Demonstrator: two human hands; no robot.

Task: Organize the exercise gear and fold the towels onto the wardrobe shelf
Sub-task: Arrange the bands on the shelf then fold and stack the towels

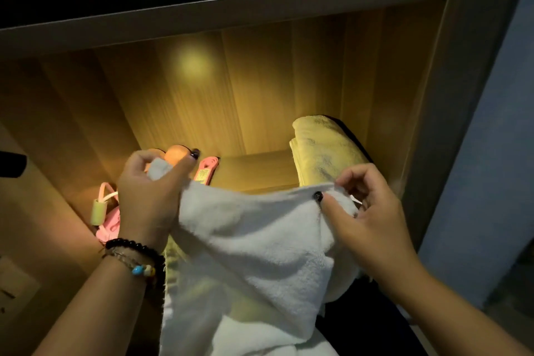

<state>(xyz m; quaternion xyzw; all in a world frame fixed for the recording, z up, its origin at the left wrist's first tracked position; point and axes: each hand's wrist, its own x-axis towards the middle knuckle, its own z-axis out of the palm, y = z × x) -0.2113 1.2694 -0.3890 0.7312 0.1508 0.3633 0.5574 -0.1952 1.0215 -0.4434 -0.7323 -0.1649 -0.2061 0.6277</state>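
A white towel (254,240) hangs spread between my two hands in front of the lit wardrobe shelf (254,167). My left hand (150,196), with bead bracelets at the wrist, grips its upper left corner. My right hand (367,211) pinches the upper right edge. A folded yellowish towel (323,150) lies on the shelf at the right, just behind my right hand. Pink and pale exercise gear (105,211) sits at the shelf's left, partly hidden by my left hand, and a pink piece (206,170) shows behind the towel's top edge.
The shelf above (231,9) overhangs the compartment. The wardrobe's side panel (433,95) stands close on the right, with a bluish wall (491,153) beyond it. A dark object (11,165) juts in at the left edge.
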